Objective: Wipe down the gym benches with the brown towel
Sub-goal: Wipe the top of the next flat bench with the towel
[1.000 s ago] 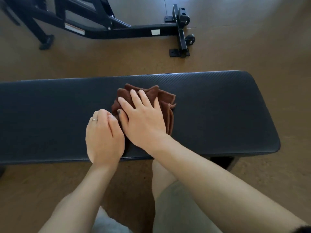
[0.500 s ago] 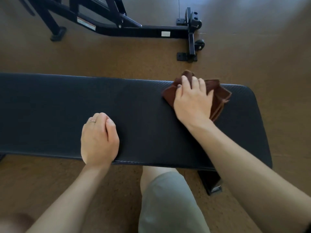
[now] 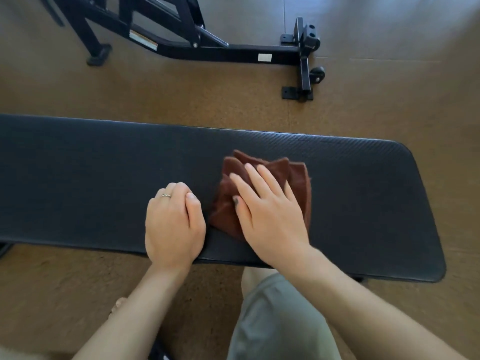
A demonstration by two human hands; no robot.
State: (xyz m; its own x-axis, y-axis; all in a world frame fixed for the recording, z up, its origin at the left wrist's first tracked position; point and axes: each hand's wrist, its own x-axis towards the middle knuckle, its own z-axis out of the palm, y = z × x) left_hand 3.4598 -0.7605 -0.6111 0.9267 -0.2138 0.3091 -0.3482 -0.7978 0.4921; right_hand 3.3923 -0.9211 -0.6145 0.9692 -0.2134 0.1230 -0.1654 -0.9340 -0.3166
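A long black padded gym bench [image 3: 91, 178] runs across the view from left to right. A folded brown towel [image 3: 298, 175] lies on its pad right of centre. My right hand [image 3: 270, 214] presses flat on the towel with fingers spread, covering most of it. My left hand [image 3: 174, 222] rests as a loose fist on the bench's near edge, just left of the towel, holding nothing; a ring shows on one finger.
A black steel frame of another gym machine [image 3: 233, 51] stands on the brown floor beyond the bench, with a small wheel [image 3: 317, 74] at its right foot. My knee in grey-green shorts [image 3: 283, 318] is below the bench's near edge.
My right hand slid the towel out to the bench's far right end, then back left and nearer to me, beside my left hand. The left hand stayed put.
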